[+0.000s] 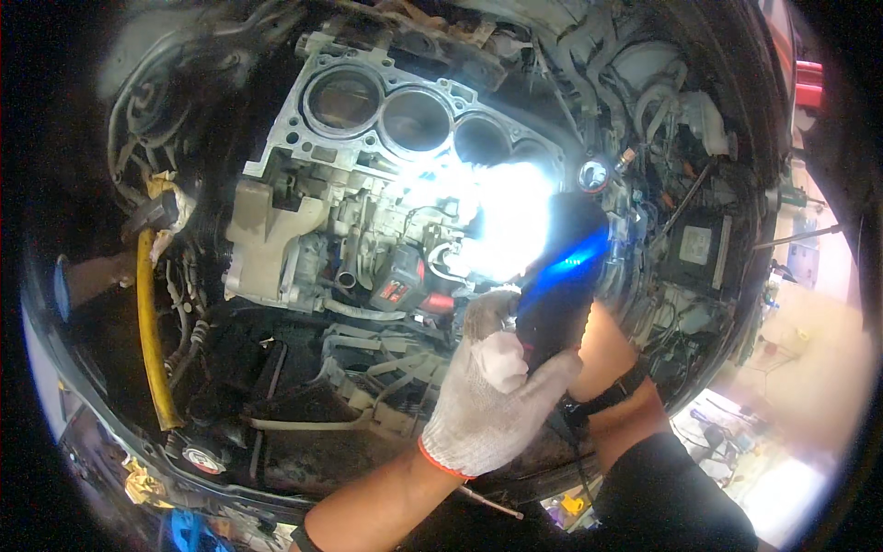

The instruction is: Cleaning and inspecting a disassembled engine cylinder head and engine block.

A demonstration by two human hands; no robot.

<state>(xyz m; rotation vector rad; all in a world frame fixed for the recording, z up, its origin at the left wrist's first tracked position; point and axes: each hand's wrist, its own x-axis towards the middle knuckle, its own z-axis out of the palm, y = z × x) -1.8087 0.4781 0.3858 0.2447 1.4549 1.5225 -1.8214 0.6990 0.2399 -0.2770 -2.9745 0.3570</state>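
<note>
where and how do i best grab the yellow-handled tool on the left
Probably around the middle of its yellow shaft, coming from above on your side: the shaft is long, slim and runs toward you. I'd avoid the far end, where the dark head sits against crumpled yellowish material, and mind the hoses just right of the shaft.

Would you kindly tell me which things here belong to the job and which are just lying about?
Apparently in use:
dark hand-held light, in the gloved left hand
engine block, brightly lit

Apparently lying about:
black-and-red tool
long yellow piece, perhaps a handle
</note>
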